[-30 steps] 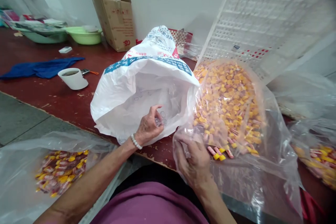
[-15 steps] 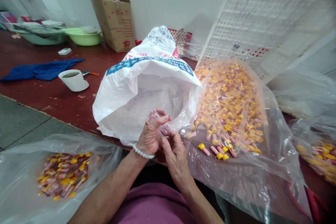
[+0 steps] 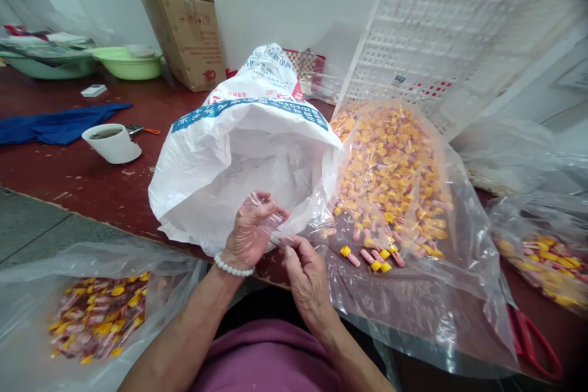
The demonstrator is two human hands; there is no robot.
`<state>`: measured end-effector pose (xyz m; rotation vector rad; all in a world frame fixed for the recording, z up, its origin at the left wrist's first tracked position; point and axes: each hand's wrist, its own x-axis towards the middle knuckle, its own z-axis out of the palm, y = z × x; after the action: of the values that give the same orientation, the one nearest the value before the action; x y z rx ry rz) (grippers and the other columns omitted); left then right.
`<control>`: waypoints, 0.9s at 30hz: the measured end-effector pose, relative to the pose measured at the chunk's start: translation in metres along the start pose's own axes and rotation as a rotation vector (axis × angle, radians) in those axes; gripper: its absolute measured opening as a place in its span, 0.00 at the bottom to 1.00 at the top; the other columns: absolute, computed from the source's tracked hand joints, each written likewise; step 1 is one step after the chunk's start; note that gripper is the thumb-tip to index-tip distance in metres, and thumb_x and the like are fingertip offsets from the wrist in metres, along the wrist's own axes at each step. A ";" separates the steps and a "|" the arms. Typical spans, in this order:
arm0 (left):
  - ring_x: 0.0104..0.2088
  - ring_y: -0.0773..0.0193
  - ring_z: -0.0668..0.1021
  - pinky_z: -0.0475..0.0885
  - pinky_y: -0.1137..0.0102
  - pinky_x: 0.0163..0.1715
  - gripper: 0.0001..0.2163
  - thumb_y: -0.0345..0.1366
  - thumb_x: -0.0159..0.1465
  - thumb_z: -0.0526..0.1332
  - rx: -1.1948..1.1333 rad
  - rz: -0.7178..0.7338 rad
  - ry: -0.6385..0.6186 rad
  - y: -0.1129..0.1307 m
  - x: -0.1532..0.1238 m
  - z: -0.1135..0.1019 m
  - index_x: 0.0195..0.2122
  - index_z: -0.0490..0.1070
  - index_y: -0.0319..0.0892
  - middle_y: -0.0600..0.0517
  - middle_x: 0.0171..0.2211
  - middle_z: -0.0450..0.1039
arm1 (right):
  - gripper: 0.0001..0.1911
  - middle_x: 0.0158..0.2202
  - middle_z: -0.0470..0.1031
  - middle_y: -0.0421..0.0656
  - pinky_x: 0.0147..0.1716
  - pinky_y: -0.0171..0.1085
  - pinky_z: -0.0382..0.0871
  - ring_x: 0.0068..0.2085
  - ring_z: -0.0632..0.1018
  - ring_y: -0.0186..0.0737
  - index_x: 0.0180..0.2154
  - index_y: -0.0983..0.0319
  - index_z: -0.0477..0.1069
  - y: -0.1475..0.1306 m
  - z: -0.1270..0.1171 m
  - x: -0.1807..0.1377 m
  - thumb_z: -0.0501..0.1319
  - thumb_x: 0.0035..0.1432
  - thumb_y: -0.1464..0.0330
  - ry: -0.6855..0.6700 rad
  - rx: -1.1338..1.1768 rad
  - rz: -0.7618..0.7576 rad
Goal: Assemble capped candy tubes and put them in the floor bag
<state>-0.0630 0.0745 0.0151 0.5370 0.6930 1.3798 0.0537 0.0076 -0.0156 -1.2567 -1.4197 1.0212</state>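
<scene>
My left hand [image 3: 250, 229], with a pale bead bracelet [image 3: 233, 266] at its wrist, is closed around several clear plastic tubes [image 3: 273, 220]. Close beside it, my right hand [image 3: 307, 272] pinches the end of a small clear tube [image 3: 278, 239] between thumb and finger. Both hands are just in front of the mouth of a white woven sack [image 3: 197, 177], which lies open towards me. To the right, a clear plastic bag [image 3: 395, 306] holds many small tubes with yellow caps [image 3: 390, 159]. A few capped tubes [image 3: 377, 258] lie loose near its mouth.
On the left, another clear bag [image 3: 27, 318] contains yellow-capped tubes. A white cup [image 3: 114, 148], a blue cloth [image 3: 59, 124], a green basin [image 3: 131, 64] and a cardboard box [image 3: 190, 37] stand or lie on the red table. Red-handled scissors [image 3: 533, 343] are at right; a white crate [image 3: 441, 30] leans behind.
The view has turned slightly right, bringing the scissors into sight. My right hand has drawn a little away from the left, and a tube now shows between its fingertips.
</scene>
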 end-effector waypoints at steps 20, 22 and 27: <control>0.26 0.65 0.76 0.72 0.74 0.27 0.11 0.26 0.45 0.67 0.836 0.168 -0.141 -0.013 -0.058 -0.005 0.30 0.71 0.43 0.53 0.25 0.75 | 0.09 0.35 0.74 0.44 0.38 0.37 0.68 0.38 0.74 0.37 0.40 0.60 0.69 0.003 -0.091 -0.030 0.51 0.62 0.71 0.260 -0.711 -0.322; 0.27 0.65 0.77 0.72 0.75 0.27 0.11 0.26 0.45 0.66 0.827 0.161 -0.138 -0.014 -0.060 -0.001 0.29 0.70 0.43 0.52 0.27 0.75 | 0.09 0.36 0.75 0.46 0.39 0.39 0.68 0.39 0.73 0.40 0.40 0.61 0.70 0.024 -0.111 -0.027 0.52 0.62 0.69 0.323 -0.874 -0.192; 0.26 0.66 0.75 0.72 0.74 0.27 0.11 0.22 0.44 0.61 0.894 0.053 -0.375 -0.037 -0.060 0.014 0.28 0.69 0.42 0.54 0.26 0.73 | 0.14 0.43 0.76 0.48 0.46 0.46 0.65 0.44 0.71 0.47 0.46 0.58 0.71 0.059 -0.123 -0.007 0.57 0.58 0.70 0.208 -0.923 -0.179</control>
<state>-0.0302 0.0115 0.0065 1.4834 0.9704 0.9165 0.1862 0.0075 -0.0486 -1.7579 -1.8616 0.0541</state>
